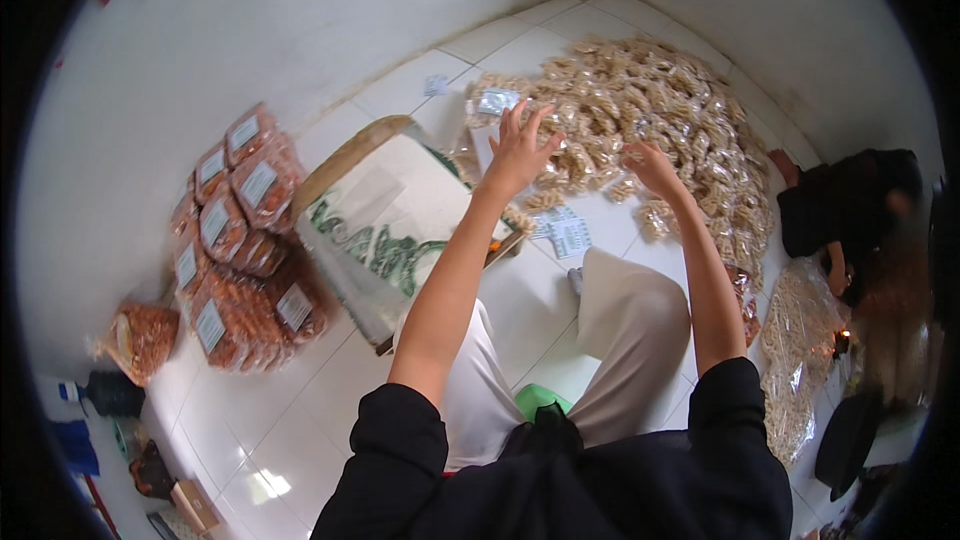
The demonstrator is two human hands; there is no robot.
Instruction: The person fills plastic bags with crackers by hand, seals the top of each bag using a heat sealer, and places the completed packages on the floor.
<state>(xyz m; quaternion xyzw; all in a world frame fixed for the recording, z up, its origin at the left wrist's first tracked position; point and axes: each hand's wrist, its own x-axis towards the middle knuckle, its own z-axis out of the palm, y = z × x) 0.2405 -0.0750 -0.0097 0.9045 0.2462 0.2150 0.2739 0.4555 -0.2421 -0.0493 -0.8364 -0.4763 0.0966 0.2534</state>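
My left hand [521, 148] reaches over the left edge of a big heap of small clear packets [650, 100] filled with tan, twisted snacks. Its fingers are spread, close to a clear plastic bag with a pale label [498, 101]. Farther right, my right hand [652, 166] is at the heap's near side with its fingers curled together. Whatever those fingers may hold is too small to make out. Just below them lies a snack packet [622, 188]. Between my knees and the heap are several printed blue-white labels [570, 236] on the floor.
A low table with a white and green-patterned top [400, 210] stands at my left. Beyond it are stacked large bags of reddish-brown snacks [240, 230]. At right, another person in dark clothes [850, 205] sits by a small flame [842, 337] and a large clear bag of packets [795, 360].
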